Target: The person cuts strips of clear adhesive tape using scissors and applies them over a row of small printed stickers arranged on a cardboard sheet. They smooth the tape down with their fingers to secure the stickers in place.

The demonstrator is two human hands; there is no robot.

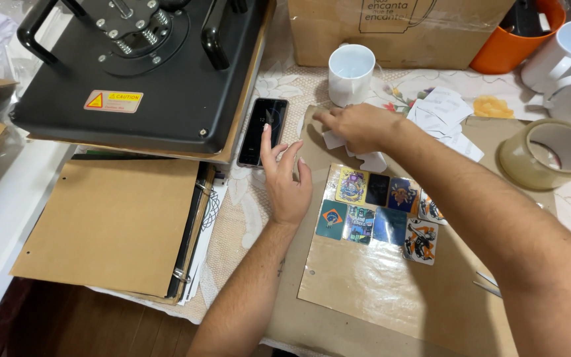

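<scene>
Left hand (287, 178) lies flat and open, its forefinger on the phone (263, 131); right hand (358, 125) presses, perhaps pinches, white paper cut-outs (365, 157) above the picture cards (378, 211)

The right hand (358, 125) is covering part of the white paper cut-outs (373, 160). The picture's edge is cutting off the heat press (140, 66), the cardboard box (398, 30) and the orange cup (513, 39).

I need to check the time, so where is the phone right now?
In the head view the phone lies left of centre, beside the black heat press, with the left hand touching its lower edge.
</scene>
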